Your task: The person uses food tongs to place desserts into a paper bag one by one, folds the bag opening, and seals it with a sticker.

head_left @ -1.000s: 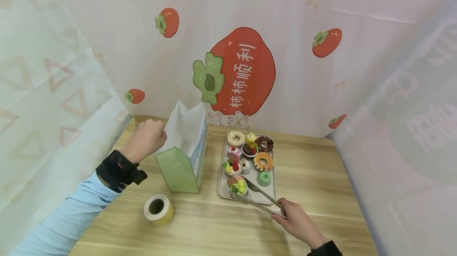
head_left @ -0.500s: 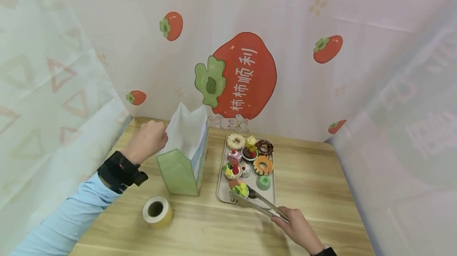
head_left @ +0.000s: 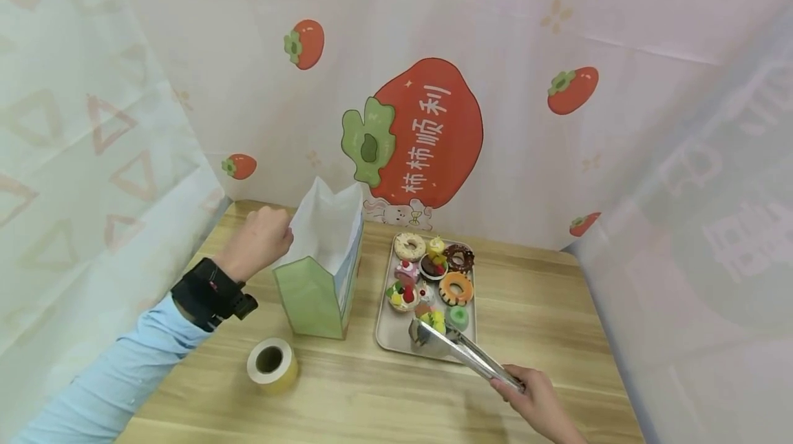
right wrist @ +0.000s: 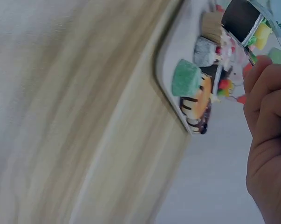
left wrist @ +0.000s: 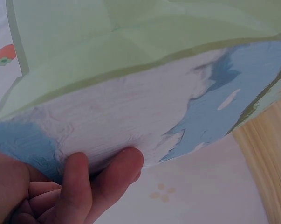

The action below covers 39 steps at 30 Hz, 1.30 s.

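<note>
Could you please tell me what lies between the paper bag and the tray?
A bare strip of tabletop separates bag and tray in the head view.

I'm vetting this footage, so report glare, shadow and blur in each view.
Head view: bright, mostly sharp, with a glint on the tongs and faint shadow on the table; left wrist: dim, the left hand shaded; right wrist: dull, the table's grain smeared.

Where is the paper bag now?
In the head view, the paper bag stands on the table, left of the tray and behind the yellow roll, with the left hand at its left side.
</note>
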Available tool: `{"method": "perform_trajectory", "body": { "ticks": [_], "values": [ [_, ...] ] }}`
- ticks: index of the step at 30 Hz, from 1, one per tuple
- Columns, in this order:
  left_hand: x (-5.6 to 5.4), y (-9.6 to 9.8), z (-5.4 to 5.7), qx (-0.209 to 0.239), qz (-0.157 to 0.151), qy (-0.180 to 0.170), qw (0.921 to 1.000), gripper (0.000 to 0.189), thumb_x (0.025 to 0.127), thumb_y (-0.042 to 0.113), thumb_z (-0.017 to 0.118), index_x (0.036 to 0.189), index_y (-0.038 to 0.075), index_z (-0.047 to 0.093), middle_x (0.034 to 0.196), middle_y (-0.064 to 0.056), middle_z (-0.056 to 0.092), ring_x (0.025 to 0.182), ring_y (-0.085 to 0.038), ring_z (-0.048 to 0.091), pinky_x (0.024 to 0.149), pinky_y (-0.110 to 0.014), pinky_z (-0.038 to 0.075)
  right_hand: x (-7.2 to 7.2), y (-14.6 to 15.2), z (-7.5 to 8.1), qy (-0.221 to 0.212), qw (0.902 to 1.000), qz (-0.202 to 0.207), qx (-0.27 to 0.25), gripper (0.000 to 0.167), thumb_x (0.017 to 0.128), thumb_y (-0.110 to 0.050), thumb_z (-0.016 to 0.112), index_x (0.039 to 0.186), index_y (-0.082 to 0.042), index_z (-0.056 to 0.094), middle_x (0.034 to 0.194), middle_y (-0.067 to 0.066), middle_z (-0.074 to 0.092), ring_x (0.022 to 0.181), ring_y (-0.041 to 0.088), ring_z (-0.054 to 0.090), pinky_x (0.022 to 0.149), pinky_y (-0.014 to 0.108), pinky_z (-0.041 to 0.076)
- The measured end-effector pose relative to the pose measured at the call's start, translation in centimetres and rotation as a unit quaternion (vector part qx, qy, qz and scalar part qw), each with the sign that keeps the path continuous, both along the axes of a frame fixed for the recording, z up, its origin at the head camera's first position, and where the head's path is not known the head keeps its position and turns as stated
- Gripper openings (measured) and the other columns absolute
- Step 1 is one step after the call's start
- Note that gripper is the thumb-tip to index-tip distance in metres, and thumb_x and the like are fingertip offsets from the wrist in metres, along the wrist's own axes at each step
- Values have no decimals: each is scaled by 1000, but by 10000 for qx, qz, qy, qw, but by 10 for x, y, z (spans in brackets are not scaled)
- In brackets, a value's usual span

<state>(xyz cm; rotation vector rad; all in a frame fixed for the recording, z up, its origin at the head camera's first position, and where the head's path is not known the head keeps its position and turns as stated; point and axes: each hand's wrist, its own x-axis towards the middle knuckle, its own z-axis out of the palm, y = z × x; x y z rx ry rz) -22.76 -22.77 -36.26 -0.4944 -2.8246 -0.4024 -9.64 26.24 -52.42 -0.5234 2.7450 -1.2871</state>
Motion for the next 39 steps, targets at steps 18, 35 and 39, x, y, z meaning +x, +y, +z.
{"method": "perform_trajectory", "body": {
  "ticks": [18, 35, 39],
  "values": [
    [1, 3, -3, 118, 68, -245, 9996, 39, 86, -6, 53, 54, 11, 39, 58, 4, 23, 51, -13, 28, 49, -27, 27, -46, -4, 122, 452, 9989, 48, -146, 13, 97, -10, 61, 104, -1, 67, 67, -6, 53, 52, -2, 40, 44, 22, 36],
    [4, 13, 9, -16, -120, 95, 9999, 31, 85, -9, 51, 59, 7, 45, 60, 2, 27, 50, -15, 32, 47, -27, 28, -111, -78, 204, 916, 9837, 1442, 556, 6, 97, -21, 64, 99, -17, 68, 67, -6, 49, 52, 4, 39, 50, 23, 33],
    [6, 17, 10, -66, -90, 112, 9999, 30, 85, -9, 52, 60, 6, 46, 59, 2, 28, 50, -14, 32, 46, -26, 27, -123, -98, 212, 900, 9768, 1674, 984, 11, 96, -25, 66, 99, -16, 69, 67, -8, 50, 52, 5, 42, 52, 22, 33]
  ]
}}
